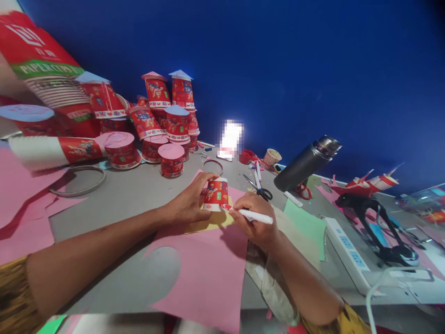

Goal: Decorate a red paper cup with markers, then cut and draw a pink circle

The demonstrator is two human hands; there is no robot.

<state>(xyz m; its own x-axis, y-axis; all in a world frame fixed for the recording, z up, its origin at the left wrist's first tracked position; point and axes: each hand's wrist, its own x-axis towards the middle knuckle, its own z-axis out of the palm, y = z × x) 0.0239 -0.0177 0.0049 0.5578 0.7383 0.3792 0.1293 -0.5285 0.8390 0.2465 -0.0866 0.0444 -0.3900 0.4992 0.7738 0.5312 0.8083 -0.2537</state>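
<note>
My left hand (189,199) grips a red printed paper cup (216,191) by its side, tilted upside down with its white rim toward me. In my right hand (255,215) is a white marker (256,216), its red tip touching or very near the white band at the cup's rim. Red marks show on that band. Under both hands lie a small yellow paper piece (198,226) and a large pink sheet (208,273) with a round cut-out. Part of the cup is hidden behind my left fingers.
Decorated paper cups (181,123) with pink and blue tops are stacked at the left. Scissors (259,188), a dark flask (306,162), a glowing phone (230,139) and a tape ring (81,181) lie around. A power strip (347,250) and black headgear (375,227) are at right.
</note>
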